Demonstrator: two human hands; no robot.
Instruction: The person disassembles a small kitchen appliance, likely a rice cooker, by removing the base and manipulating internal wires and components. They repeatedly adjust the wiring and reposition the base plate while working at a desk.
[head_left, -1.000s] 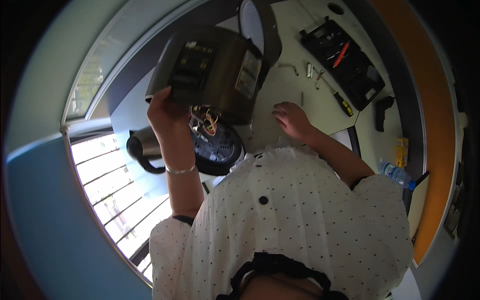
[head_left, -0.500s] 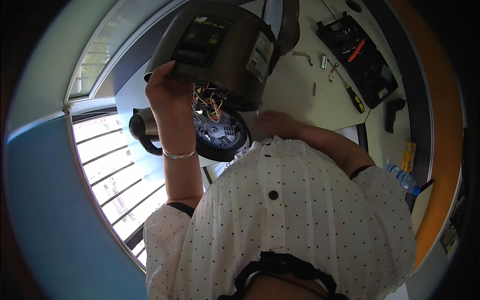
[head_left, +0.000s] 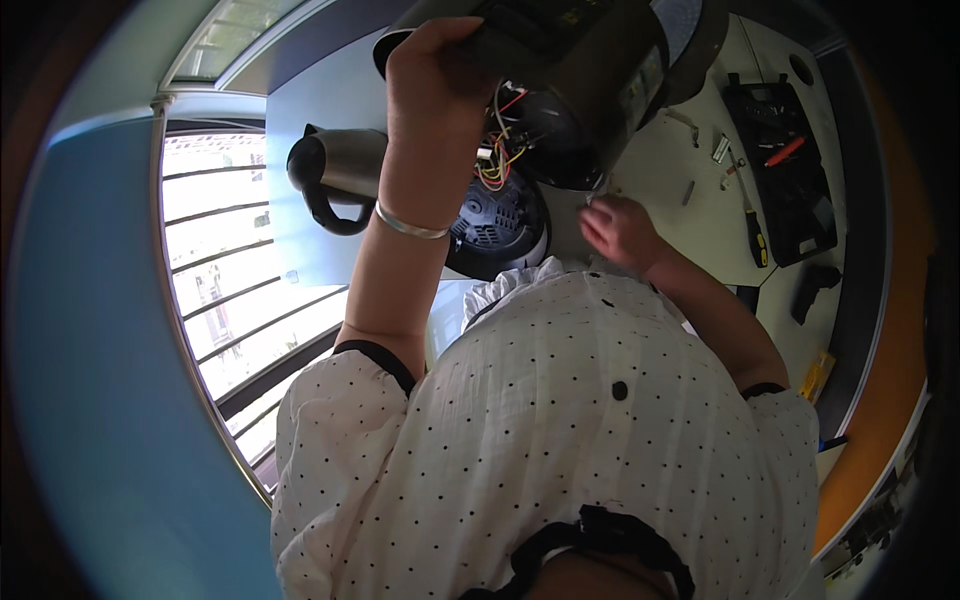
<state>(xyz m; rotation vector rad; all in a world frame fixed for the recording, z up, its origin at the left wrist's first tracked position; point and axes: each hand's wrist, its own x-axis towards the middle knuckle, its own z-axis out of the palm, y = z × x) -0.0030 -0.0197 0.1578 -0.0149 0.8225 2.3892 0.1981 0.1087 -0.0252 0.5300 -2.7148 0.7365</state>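
A dark brown rice cooker [head_left: 585,75] is tilted up, with its lid [head_left: 695,50] swung out at the right. My left hand [head_left: 440,85] grips the lower rim of its body; the fingertips are partly hidden. Red, yellow and white wires [head_left: 495,172] hang from the open underside. They run toward the round black vented base [head_left: 490,225], which lies just below the body. My right hand [head_left: 625,230] is closed, its fingertips pinched at a small pale thing by the cooker's bottom edge, too small to name.
A steel kettle [head_left: 350,165] with a black handle stands left of the base. To the right lie a yellow-black screwdriver [head_left: 755,240], small metal parts [head_left: 720,150], an open black tool case [head_left: 795,190] with a red tool, and a black tool [head_left: 815,290]. Window blinds [head_left: 220,290] are at left.
My right hand has come up to the cooker's bottom edge and its fingers have closed there. My left hand still grips the rim. The whole view has shifted, so things appear further right.
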